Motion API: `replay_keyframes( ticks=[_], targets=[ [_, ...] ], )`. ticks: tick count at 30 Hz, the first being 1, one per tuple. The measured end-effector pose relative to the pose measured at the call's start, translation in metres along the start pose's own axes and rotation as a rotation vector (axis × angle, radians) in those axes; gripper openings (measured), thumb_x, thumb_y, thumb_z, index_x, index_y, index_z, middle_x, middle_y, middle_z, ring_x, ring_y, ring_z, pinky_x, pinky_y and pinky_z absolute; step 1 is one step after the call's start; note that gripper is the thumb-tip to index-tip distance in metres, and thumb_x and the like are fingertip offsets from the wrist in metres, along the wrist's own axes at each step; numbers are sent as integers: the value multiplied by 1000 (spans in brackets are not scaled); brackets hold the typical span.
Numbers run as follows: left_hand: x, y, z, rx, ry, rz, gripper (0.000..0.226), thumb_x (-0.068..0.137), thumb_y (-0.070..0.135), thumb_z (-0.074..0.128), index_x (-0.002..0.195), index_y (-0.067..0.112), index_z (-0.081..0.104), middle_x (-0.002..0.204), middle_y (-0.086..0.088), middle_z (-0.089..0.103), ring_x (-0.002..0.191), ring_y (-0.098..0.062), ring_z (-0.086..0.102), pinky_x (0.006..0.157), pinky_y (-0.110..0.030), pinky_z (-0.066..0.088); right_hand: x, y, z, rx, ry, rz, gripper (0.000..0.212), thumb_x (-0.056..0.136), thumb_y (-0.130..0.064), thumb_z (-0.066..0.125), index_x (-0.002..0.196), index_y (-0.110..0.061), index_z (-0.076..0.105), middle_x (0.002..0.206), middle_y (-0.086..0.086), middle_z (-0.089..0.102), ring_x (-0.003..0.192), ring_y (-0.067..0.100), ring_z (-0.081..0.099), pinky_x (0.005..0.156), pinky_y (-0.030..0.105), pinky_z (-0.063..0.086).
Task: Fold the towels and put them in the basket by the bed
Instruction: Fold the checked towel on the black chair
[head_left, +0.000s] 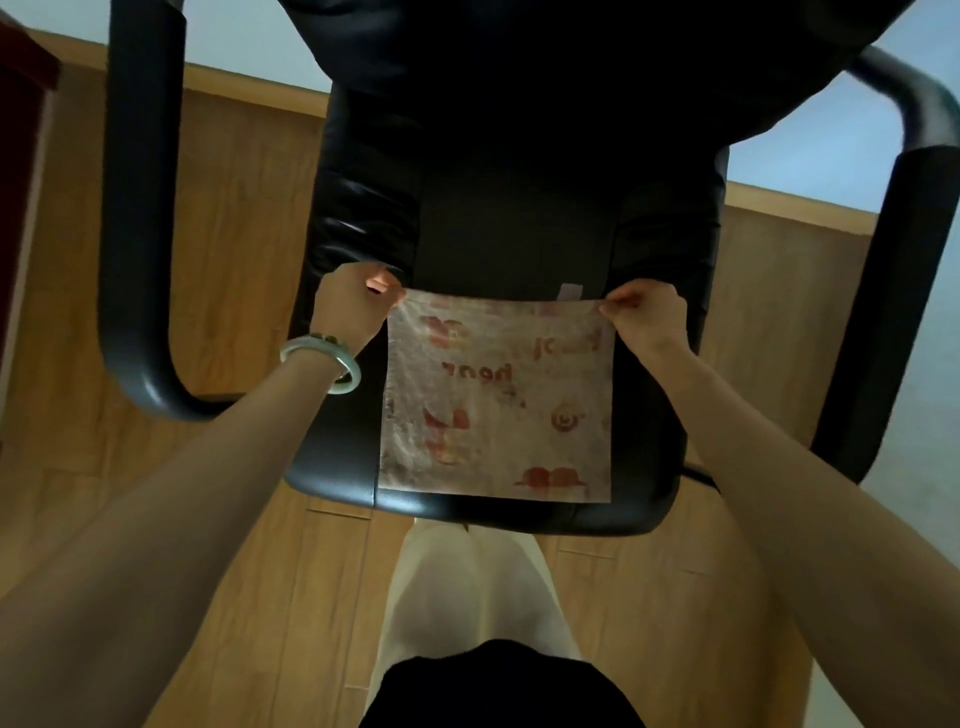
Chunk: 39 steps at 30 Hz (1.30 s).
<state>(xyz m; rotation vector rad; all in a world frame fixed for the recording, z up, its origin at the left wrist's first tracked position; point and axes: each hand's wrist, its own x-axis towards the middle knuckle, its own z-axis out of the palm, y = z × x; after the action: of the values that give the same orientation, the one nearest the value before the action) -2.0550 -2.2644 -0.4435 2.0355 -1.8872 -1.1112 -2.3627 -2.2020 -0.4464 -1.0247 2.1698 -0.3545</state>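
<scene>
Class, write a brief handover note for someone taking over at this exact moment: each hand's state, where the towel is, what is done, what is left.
Left hand: pinches the far left corner of the towel.
Right hand: pinches its far right corner.
The towel lies spread flat on the black chair seat.
Done: towel laid out; no fold visible.
Left: fold it, then put it in the basket, which is not in view.
</scene>
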Motion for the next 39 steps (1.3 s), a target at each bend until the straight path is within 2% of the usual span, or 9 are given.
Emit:
replay_keyframes(
  ticks=[6, 9, 13, 16, 19, 24, 28, 35, 39],
  targets=[
    [-30, -12, 8, 127, -19, 222, 45, 82, 20, 69, 122, 10, 53, 121, -13, 51, 105, -27, 56, 91, -40, 48, -23, 3, 0, -116, 41, -179, 33, 90, -15, 56, 122, -9, 53, 121, 13, 49, 93, 16, 49, 80, 24, 41],
    [-68, -21, 6, 260, -140, 422, 37, 82, 19, 69, 114, 8, 56, 113, -11, 54, 101, -25, 53, 85, -40, 49, -59, 9, -6, -134, -4, -349, 34, 87, -13, 58, 121, -9, 54, 117, 15, 49, 98, 24, 53, 87, 35, 49],
    [-124, -40, 6, 407, -326, 682, 24, 79, 21, 69, 99, 8, 63, 103, -9, 62, 88, -21, 60, 75, -38, 55, -118, 37, -3, -305, -207, -462, 34, 84, -11, 64, 116, -8, 57, 121, 14, 51, 112, 29, 49, 96, 36, 42],
    [-151, -58, 11, 515, -431, 792, 35, 70, 24, 78, 99, 10, 65, 101, -8, 67, 87, -21, 65, 74, -35, 57, -150, 63, 3, -449, -291, -591, 30, 75, -10, 73, 102, -5, 62, 110, 16, 58, 100, 34, 56, 86, 43, 51],
    [-161, -67, 16, 635, -466, 788, 44, 61, 25, 86, 96, 11, 64, 96, -7, 67, 83, -21, 65, 71, -34, 56, -165, 81, 5, -576, -336, -691, 26, 71, -15, 77, 91, -8, 63, 95, 13, 62, 82, 29, 59, 71, 43, 55],
    [-168, -71, 20, 711, -417, 742, 50, 54, 10, 87, 97, 8, 62, 97, -9, 65, 82, -22, 62, 72, -34, 53, -170, 98, 5, -782, -377, -709, 47, 57, -24, 86, 96, -8, 65, 98, 15, 63, 88, 32, 62, 74, 44, 54],
    [-167, -73, 17, 712, -379, 722, 49, 54, 4, 86, 96, 7, 62, 95, -10, 65, 79, -22, 61, 71, -34, 52, -164, 99, 5, -836, -350, -694, 45, 60, -21, 86, 97, -6, 64, 98, 17, 62, 86, 33, 61, 74, 44, 53],
    [-168, -75, 4, 742, -328, 742, 36, 64, 11, 83, 96, 9, 67, 94, -9, 69, 86, -26, 64, 81, -40, 51, -162, 104, -2, -740, -257, -835, 28, 63, -8, 81, 88, -3, 69, 89, 16, 65, 80, 32, 63, 71, 43, 55],
    [-176, -69, -9, 671, -273, 755, 30, 67, 12, 80, 95, 9, 68, 92, -9, 69, 85, -26, 65, 79, -39, 51, -166, 107, -6, -591, -173, -796, 20, 67, -3, 77, 86, -2, 71, 86, 15, 64, 77, 31, 60, 68, 40, 53]
  ],
)
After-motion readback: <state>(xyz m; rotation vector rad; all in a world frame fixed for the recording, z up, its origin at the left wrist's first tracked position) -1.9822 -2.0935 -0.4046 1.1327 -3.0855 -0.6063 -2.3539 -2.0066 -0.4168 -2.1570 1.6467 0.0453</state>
